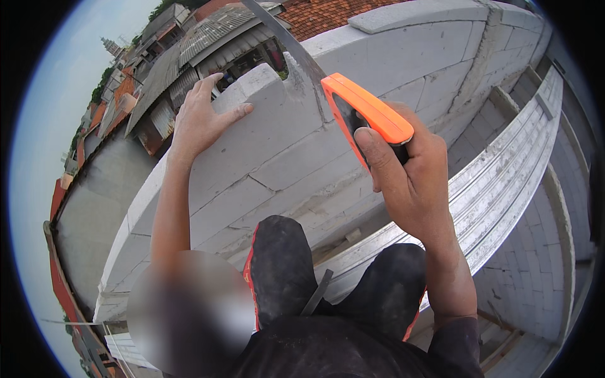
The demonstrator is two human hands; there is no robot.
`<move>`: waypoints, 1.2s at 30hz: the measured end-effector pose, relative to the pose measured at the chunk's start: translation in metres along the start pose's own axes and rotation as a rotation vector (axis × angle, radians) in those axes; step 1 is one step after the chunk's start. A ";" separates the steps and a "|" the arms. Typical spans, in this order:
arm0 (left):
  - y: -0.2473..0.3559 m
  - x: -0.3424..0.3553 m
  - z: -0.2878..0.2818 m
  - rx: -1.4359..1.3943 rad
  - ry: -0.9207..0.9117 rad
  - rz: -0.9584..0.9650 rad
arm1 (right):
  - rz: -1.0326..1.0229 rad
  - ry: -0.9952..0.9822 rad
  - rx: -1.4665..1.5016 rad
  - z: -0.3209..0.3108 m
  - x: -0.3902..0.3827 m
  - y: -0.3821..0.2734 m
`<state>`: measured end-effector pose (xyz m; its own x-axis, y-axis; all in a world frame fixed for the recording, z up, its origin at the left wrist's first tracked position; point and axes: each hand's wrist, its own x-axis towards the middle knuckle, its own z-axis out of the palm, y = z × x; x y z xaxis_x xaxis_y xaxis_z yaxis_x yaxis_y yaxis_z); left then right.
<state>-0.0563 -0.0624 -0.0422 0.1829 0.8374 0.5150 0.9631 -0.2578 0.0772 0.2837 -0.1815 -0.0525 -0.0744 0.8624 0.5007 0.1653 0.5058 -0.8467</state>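
Note:
A handsaw (368, 107) with an orange and black handle is gripped in my right hand (413, 170), the thumb pressed along the handle's side. Its long grey blade (283, 38) slants up and to the left across the top of a wall of pale grey blocks (271, 126). Close to the blade, the wall top has a notch with a rough edge. My left hand (205, 120) rests on the wall top left of the notch, fingers spread and holding nothing. Both hands look dusty.
Below the wall, a ribbed metal plank (498, 183) runs to the far right, beside my bent knees (283, 271). A loose flat slab (419, 16) lies on the wall top farther right. Beyond the wall are corrugated roofs (217, 34) and orange tiles (328, 19).

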 end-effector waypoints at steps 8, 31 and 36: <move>0.003 0.015 0.006 -0.102 -0.334 -0.215 | -0.264 0.107 0.016 0.029 0.030 -0.001; -0.005 0.005 0.016 -0.036 -0.256 -0.199 | -0.173 -0.277 -0.330 0.030 0.100 -0.011; 0.001 0.014 0.018 -0.111 -0.269 -0.171 | -0.455 0.122 -0.440 0.038 0.110 0.013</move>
<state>-0.0489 -0.0423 -0.0505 0.0801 0.9665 0.2440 0.9595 -0.1411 0.2437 0.2398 -0.0791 -0.0155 -0.1241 0.5417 0.8314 0.5331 0.7430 -0.4046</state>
